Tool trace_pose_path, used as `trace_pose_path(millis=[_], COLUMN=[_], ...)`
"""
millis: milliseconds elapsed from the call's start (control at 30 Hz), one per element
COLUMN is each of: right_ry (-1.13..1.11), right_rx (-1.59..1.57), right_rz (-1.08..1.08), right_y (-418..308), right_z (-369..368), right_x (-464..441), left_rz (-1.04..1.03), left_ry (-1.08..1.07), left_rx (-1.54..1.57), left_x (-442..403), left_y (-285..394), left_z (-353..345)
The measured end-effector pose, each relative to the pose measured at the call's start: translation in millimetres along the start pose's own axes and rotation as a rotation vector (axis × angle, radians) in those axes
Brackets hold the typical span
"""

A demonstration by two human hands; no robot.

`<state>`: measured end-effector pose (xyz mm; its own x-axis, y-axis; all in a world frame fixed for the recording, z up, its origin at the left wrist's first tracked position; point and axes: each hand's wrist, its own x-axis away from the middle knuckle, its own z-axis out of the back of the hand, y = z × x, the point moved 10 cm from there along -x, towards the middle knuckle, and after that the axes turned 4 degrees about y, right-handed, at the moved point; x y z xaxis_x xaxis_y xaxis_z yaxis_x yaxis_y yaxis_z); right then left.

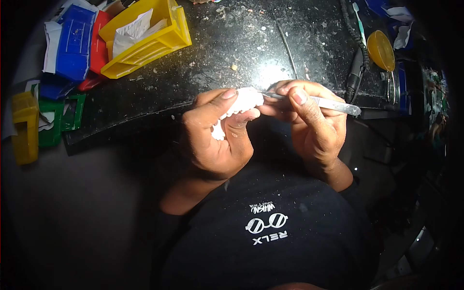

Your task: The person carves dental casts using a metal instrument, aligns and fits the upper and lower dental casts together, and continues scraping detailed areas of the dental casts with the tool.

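My left hand (208, 145) is closed around a white plaster dental cast (247, 98). A row of small tooth shapes shows along its lower edge, while fingers and palm cover part of it. Pinched in my right hand (316, 123) is a metal scalpel (336, 105), its flat handle pointing out to the right. The scalpel's narrow end reaches the right edge of the cast and looks to be touching it; the exact tip is hard to make out. Both hands are close together in front of the bench edge.
The black bench (217, 53) is scattered with white specks. A yellow bin (147, 54) with papers, a blue bin (76, 41) and a green bin (50, 126) are at left. At right lie a handpiece (356, 72), toothbrush (359, 21) and yellow bowl (381, 50). A thin rod (287, 46) lies behind my hands.
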<state>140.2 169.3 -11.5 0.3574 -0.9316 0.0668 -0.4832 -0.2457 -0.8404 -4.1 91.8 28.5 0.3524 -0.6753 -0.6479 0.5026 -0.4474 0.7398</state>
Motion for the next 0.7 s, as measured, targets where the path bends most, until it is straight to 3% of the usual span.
trace_pose_path(millis=[333,500,700], right_ry=[0.029,0.077,0.122], right_rx=[-0.018,0.038,0.024], right_rz=[0.091,0.142,0.131], right_y=[5.8,2.4,7.6], right_z=[1.3,-2.3,2.4], right_x=[2.2,5.1,6.3], left_rz=[0.077,-0.005,-0.086], left_ry=[0.075,0.229,0.195], left_rx=[0.007,-0.055,-0.163], left_x=[5.1,12.2,12.1], left_y=[-8.8,-1.7,4.0], left_z=[-1.5,-0.5,-5.5])
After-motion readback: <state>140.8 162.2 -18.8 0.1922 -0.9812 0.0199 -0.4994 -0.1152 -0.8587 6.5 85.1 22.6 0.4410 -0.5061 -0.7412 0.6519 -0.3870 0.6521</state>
